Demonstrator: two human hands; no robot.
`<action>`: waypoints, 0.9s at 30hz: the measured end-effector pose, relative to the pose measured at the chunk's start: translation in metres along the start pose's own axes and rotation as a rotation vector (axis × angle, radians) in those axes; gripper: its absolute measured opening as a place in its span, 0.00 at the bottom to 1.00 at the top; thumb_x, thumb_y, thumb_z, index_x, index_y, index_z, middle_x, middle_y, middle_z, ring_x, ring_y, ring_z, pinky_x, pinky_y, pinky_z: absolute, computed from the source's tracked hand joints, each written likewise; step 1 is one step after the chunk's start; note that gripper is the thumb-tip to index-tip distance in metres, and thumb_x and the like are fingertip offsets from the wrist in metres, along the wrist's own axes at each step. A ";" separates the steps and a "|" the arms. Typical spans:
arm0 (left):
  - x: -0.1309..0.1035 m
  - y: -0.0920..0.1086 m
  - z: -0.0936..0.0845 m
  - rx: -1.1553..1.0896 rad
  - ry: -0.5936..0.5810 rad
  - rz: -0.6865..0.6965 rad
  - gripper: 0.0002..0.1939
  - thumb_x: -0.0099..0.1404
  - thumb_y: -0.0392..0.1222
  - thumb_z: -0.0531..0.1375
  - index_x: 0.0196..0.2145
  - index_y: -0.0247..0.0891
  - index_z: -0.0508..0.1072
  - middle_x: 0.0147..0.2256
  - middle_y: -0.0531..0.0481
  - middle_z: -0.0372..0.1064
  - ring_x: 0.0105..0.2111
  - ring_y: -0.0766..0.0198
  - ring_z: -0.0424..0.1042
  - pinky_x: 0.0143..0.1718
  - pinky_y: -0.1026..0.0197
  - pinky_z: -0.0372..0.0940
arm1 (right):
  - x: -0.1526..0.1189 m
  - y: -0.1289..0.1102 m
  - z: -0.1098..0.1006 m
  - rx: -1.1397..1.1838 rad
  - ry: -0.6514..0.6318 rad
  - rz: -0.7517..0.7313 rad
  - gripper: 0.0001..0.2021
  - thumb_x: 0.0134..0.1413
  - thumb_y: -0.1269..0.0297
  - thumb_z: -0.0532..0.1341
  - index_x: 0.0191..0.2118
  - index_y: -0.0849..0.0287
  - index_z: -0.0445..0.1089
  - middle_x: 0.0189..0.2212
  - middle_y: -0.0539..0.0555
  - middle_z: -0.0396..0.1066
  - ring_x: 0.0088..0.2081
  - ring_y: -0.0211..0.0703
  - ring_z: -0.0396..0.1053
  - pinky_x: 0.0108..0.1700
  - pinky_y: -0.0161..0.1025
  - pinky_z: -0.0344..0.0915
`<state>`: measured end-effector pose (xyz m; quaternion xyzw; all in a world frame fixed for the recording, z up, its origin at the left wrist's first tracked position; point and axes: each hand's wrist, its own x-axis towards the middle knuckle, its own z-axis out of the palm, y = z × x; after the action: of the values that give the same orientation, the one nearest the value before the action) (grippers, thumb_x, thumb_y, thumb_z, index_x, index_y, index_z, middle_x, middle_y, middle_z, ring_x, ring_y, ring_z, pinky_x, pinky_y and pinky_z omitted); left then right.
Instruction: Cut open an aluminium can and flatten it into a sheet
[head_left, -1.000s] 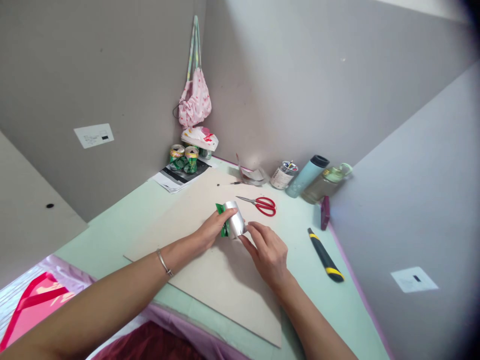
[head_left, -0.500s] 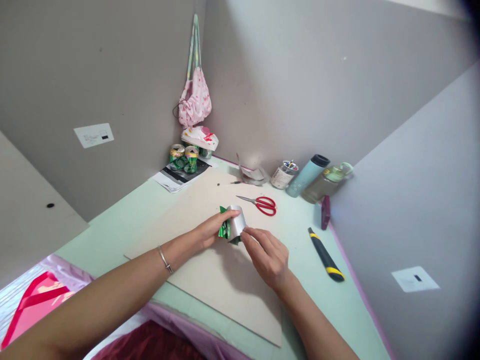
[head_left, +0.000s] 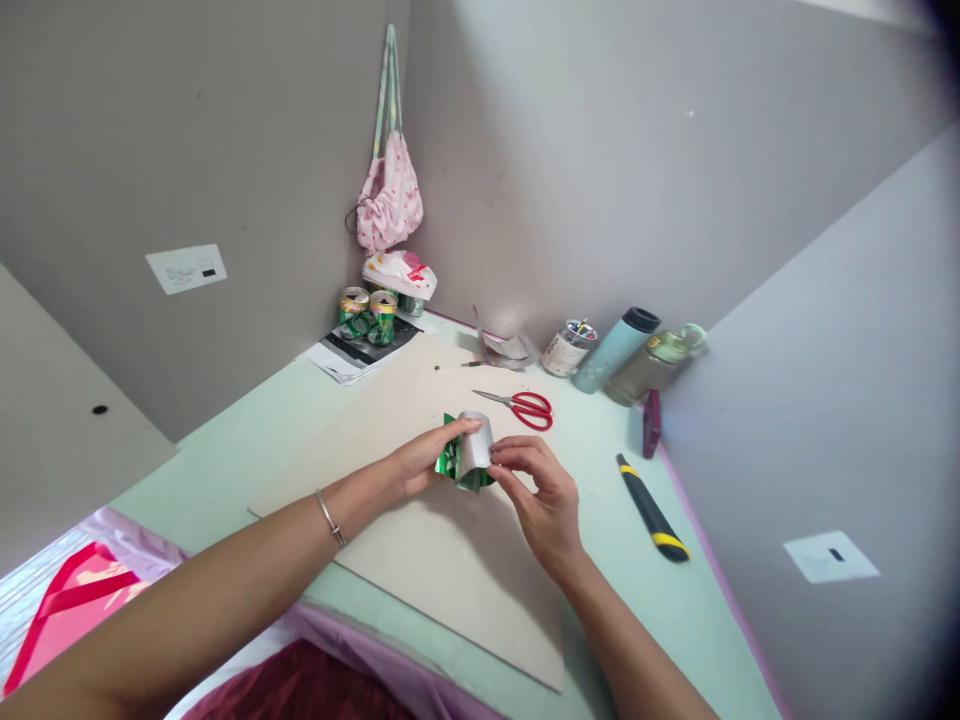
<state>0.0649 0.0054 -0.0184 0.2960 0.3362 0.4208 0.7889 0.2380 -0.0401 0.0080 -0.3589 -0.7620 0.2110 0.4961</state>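
Note:
A curled piece of cut can metal (head_left: 474, 450), silver on one face and green on the other, is held above the pale board (head_left: 465, 590). My left hand (head_left: 431, 453) is closed on its left side, the thumb lying across the silver face and the other fingers mostly hidden behind. At its right edge, my right hand (head_left: 541, 490) pinches the sheet between thumb and fingertips. Just beyond the hands, red-handled scissors (head_left: 525, 406) lie on the board, blades pointing left.
A black-and-yellow cutter knife (head_left: 652, 510) lies at the right. Green cans (head_left: 382, 318) stand on papers (head_left: 337, 358) in the back corner. Along the back wall are a pen-filled jar (head_left: 568, 350), a teal tumbler (head_left: 616, 350), a green bottle (head_left: 652, 365) and metal scraps (head_left: 506, 350).
My right hand has turned and shifted its pinch on the sheet's right edge, thumb now lower. Its lower edge has curled differently. My left hand holds nearly still.

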 end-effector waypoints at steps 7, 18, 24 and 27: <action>-0.005 0.009 0.006 -0.074 -0.027 -0.029 0.16 0.72 0.48 0.59 0.51 0.35 0.71 0.47 0.45 0.71 0.41 0.59 0.74 0.41 0.53 0.72 | -0.001 0.004 0.001 0.040 0.031 0.109 0.05 0.62 0.65 0.64 0.33 0.54 0.71 0.32 0.51 0.69 0.38 0.43 0.70 0.41 0.40 0.69; -0.001 0.009 0.000 -0.110 0.040 -0.009 0.17 0.71 0.48 0.60 0.53 0.36 0.70 0.49 0.44 0.70 0.44 0.57 0.74 0.44 0.51 0.72 | 0.002 0.011 0.005 0.064 -0.036 0.198 0.08 0.63 0.63 0.62 0.31 0.56 0.67 0.27 0.48 0.65 0.28 0.38 0.67 0.31 0.36 0.68; -0.002 0.008 0.002 -0.054 0.088 0.060 0.17 0.71 0.48 0.60 0.52 0.35 0.70 0.49 0.44 0.71 0.43 0.58 0.74 0.43 0.51 0.72 | -0.002 0.007 0.006 -0.136 0.001 0.087 0.05 0.64 0.66 0.61 0.35 0.56 0.69 0.31 0.51 0.69 0.31 0.40 0.69 0.34 0.35 0.67; -0.005 0.006 0.005 -0.012 0.106 0.118 0.17 0.71 0.48 0.60 0.52 0.35 0.71 0.49 0.44 0.71 0.44 0.57 0.74 0.44 0.50 0.72 | -0.004 0.009 0.005 -0.295 0.032 -0.005 0.06 0.65 0.68 0.58 0.35 0.56 0.71 0.32 0.53 0.71 0.30 0.40 0.68 0.32 0.36 0.63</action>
<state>0.0635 0.0031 -0.0096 0.2878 0.3570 0.4838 0.7454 0.2373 -0.0373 -0.0027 -0.4295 -0.7776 0.0896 0.4504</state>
